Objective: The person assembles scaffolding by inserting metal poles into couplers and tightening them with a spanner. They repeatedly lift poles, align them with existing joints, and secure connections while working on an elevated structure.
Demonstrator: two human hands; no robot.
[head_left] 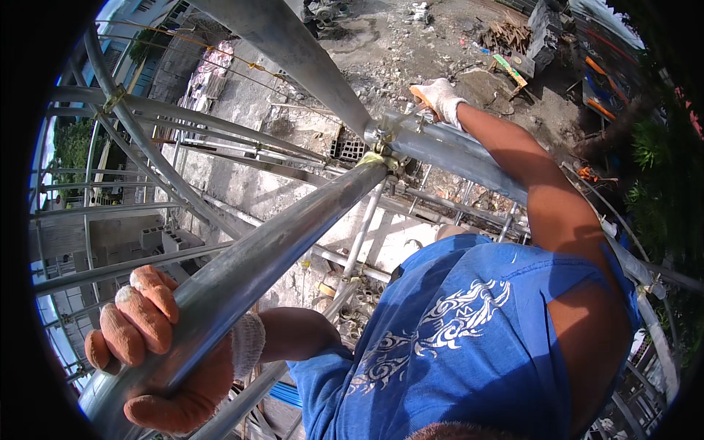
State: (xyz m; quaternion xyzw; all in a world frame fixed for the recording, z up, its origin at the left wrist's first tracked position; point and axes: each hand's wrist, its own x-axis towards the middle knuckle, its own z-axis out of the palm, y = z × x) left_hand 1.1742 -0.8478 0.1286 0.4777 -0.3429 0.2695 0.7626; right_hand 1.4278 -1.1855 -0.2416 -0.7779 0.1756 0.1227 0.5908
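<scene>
My left hand [198,385], in an orange-coated work glove, is wrapped round a thick grey scaffold tube [286,253]. This tube slants from the lower left up to a metal coupler [383,143] near the middle. Another thick tube [297,62] runs from the coupler to the top edge, and a third tube [458,158] extends right beneath my forearm. My right hand [442,101], gloved in white and orange, reaches past that third tube. Its fingers are curled, and a small thin shape shows by them, too unclear to name.
Curved and straight scaffold tubes [147,147] fill the left side. Far below lies rubble-strewn ground [411,44] with a dark crate [347,145] and a wood pile [507,40]. An orange rope [257,67] crosses the upper left. Green foliage [649,158] borders the right.
</scene>
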